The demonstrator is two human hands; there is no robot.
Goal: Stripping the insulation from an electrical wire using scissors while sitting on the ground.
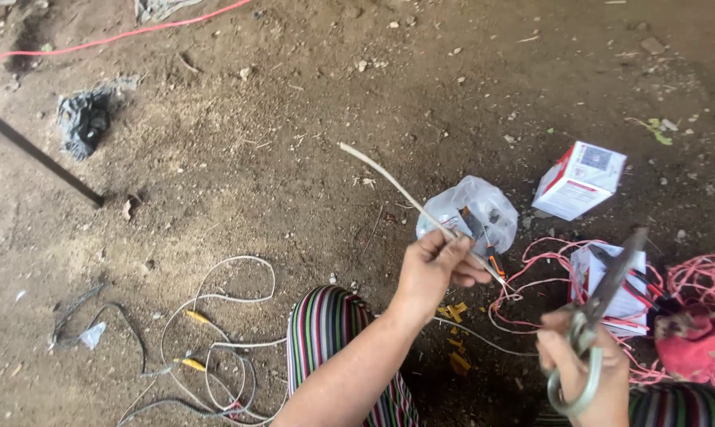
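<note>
Pinched between the thumb and curled fingers of the left hand (435,267), a thin pale cable (409,198) is held slanting up and to the left, its free end raised above the dirt ground (294,142); the lower end is seen to run on past the fingers toward the right. A pair of scissors (602,304) is gripped by the right hand (582,372), the fingers being closed through the grey-green loops and the blades pointed up and to the right (whether the blades are parted cannot be told). The two hands are kept apart, the scissors just right of the cable's lower end. A clear plastic bag (476,207) with small tools inside is seen behind the left hand. Two white-and-red boxes (580,180) are found to the right, one lying among a tangle of pink wire (701,277). White wire with yellow sleeves (215,340) is looped at lower left beside a striped trouser knee (326,324)
</note>
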